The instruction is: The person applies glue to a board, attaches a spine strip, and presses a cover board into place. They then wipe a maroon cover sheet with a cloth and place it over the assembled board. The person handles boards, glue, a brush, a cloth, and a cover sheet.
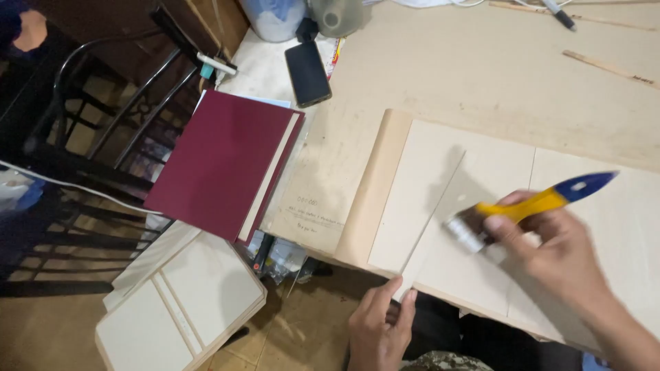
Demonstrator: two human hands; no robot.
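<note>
- Brown paper covers the worktable, with a dark chair and floor off its left edge.
- Far left of both hands lie a stack of pale boards and a maroon book cover; a black phone sits beyond them.
- Left hand pinches the near end of a thin board strip, fingertips clamped on it at the table's edge; that pinch looks worth keeping firm so the strip cannot skid.
- Strip runs away from that pinch, up across the pale card sheets.
- Right hand is closed around a brush with a yellow and blue handle, held just behind the metal collar.
- Bristles point left, touching or just above the card beside the strip; blur hides which.
- Short strokes directed away from the pinching fingers would likely keep them clean, with light, even pressure.
</note>
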